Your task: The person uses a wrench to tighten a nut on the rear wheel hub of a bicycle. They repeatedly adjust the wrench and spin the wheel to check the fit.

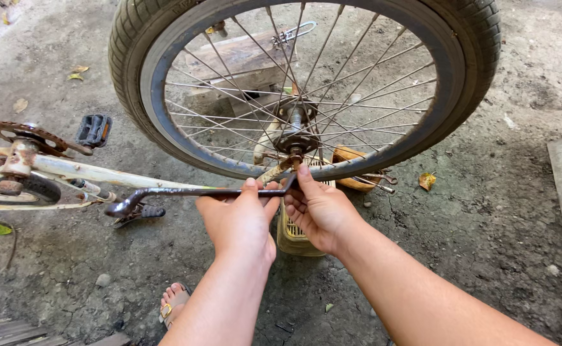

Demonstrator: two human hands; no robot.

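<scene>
Your left hand (239,221) has its fingers clamped around a thin dark metal rod (197,191) that runs level below the bicycle wheel (306,83). Your right hand (316,208) pinches the rod's end, fingers together, just under the rusty wheel hub (295,131). A yellow basket (293,237) sits on the dirt floor (498,211) beneath your hands.

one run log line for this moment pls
left hand: holds metal bar | right hand: fingertips at bar end by wheel hub | bike upside down on dirt ground
</scene>
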